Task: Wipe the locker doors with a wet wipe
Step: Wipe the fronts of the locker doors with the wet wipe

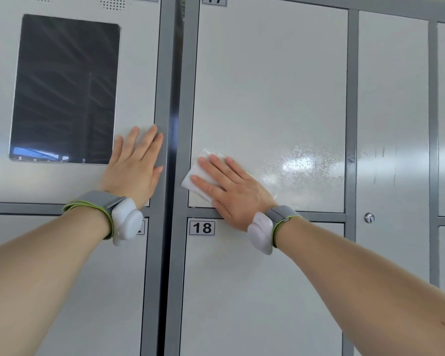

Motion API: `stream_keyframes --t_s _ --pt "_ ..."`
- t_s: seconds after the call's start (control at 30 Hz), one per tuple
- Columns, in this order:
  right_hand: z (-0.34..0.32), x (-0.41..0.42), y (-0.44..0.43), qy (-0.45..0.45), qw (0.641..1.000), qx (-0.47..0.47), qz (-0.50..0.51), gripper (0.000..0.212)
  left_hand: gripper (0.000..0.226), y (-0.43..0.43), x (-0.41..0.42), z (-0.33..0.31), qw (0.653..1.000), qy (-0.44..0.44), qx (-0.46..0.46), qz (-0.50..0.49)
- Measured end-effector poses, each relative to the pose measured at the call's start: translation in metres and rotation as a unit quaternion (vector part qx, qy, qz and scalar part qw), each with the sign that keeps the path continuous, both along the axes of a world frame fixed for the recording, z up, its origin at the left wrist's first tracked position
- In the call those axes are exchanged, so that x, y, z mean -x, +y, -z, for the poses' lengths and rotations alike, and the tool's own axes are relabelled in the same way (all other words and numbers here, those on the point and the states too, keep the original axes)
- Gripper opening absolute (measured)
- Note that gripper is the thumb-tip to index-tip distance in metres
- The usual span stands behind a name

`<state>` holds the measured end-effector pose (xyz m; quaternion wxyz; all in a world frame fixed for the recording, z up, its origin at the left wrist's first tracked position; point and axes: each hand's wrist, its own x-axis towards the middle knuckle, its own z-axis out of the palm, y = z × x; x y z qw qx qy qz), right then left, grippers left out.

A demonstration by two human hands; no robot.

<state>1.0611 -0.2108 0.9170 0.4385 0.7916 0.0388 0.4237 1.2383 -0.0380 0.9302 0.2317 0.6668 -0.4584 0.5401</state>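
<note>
A folded white wet wipe [194, 176] lies flat against the lower left corner of the pale grey locker door numbered 17 [267, 86]. My right hand [229, 188] presses it there with straight, spread fingers. A wet, shiny patch [297, 164] shows on the door to the right of that hand. My left hand [135, 165] rests flat on the neighbouring panel, just right of its dark screen [64, 88]. Below is the door numbered 18 [254, 291].
Darker grey frame bars [168, 150] separate the doors. To the right stands a tall narrow door [393, 124] with a round metal lock [369, 217], streaked with drip marks. Both wrists carry white devices on grey-green straps.
</note>
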Motion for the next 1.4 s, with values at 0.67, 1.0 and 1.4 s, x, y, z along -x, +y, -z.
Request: stream_keyframes --t_s 0.67,1.0,1.4 --pt "-0.012 -0.015 0.013 -0.133 0.985 -0.106 0.005 0.059 0.058 0.008 0.001 0.014 0.999 0.043 -0.014 -0.025" --pt "0.011 -0.016 0.014 -0.037 0.999 -0.025 0.008 0.055 0.058 0.012 0.010 0.030 0.997 0.081 0.008 -0.008" --pt "0.024 0.016 -0.007 0.017 1.000 -0.005 0.013 0.053 0.055 0.018 0.025 0.013 0.997 0.074 0.001 -0.005"
